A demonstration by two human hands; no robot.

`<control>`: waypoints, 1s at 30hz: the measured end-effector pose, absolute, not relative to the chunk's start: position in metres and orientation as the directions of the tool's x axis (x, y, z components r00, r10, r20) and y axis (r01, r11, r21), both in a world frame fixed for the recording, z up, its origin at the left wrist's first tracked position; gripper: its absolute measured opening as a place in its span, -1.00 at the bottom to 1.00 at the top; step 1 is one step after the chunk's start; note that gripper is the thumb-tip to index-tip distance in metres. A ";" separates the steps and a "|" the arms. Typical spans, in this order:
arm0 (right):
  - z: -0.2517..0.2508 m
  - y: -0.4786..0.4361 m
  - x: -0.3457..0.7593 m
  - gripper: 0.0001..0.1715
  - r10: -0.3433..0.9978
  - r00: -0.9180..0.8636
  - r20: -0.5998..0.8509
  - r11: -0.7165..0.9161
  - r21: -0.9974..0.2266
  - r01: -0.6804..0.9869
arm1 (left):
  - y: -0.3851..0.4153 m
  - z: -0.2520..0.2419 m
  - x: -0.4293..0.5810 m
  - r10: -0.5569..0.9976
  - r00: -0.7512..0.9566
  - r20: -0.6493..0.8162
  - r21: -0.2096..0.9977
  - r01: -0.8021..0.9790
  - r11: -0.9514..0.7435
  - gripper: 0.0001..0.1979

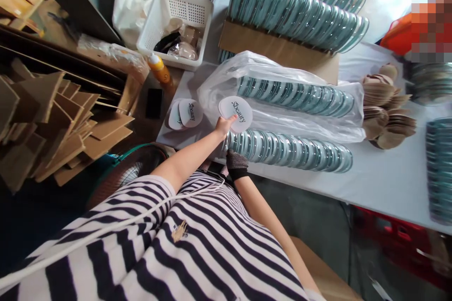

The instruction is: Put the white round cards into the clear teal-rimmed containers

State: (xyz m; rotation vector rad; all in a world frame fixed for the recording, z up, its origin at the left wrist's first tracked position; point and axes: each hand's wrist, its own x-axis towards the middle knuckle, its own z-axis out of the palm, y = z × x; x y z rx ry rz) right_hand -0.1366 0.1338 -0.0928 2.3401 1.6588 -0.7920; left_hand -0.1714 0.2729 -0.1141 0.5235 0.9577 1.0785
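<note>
My left hand [225, 126] is closed on a round white card [236, 114] printed with "beauty", thumb on top of it. The card sits above the near-left end of a row of round glass-like discs [289, 149] standing on edge. At that same end my right hand [237, 162], in a dark glove, has its fingers drawn together. A shiny edge shows by its fingertips, but what it grips is hidden. More round white cards [190, 112] lie overlapping on the table to the left. Behind, a second row of discs [296, 96] rests in a clear plastic bag [221, 85].
A white perforated basket [205, 33] holds small wrapped items. Near it stands a yellow bottle [160, 70]. Stacked discs [296, 9] rise from a cardboard box [278, 49] at the back. Brown paddle-shaped pieces [388, 108] lie right on the white table [384, 178]. A fan [130, 169] stands at left.
</note>
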 end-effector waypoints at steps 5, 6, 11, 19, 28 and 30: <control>-0.085 0.142 -0.127 -0.66 0.735 0.213 -0.644 -0.512 -0.321 0.797 | 0.272 -0.117 -0.171 0.913 0.112 -0.391 0.770 -0.504 0.391 -0.72; -0.083 0.143 -0.125 -0.66 0.732 0.207 -0.649 -0.517 -0.330 0.790 | 0.272 -0.118 -0.172 0.908 0.112 -0.403 0.755 -0.520 0.399 -0.73; -0.074 0.146 -0.126 -0.64 0.754 0.220 -0.619 -0.427 -0.207 0.880 | 0.273 -0.119 -0.175 0.870 0.104 -0.481 0.677 -0.587 0.444 -0.77; -0.084 0.147 -0.128 -0.70 0.717 0.223 -0.660 -0.557 -0.350 0.753 | 0.271 -0.119 -0.167 0.914 0.122 -0.388 0.773 -0.496 0.394 -0.76; -0.084 0.153 -0.128 -0.46 0.796 0.088 -0.599 -0.594 -0.745 0.303 | 0.259 -0.109 -0.167 0.919 0.234 -0.316 0.867 -0.322 0.380 -0.74; -0.083 0.158 -0.127 -0.45 0.765 0.068 -0.641 -0.605 -0.678 0.417 | 0.258 -0.107 -0.166 0.925 0.232 -0.300 0.890 -0.281 0.359 -0.75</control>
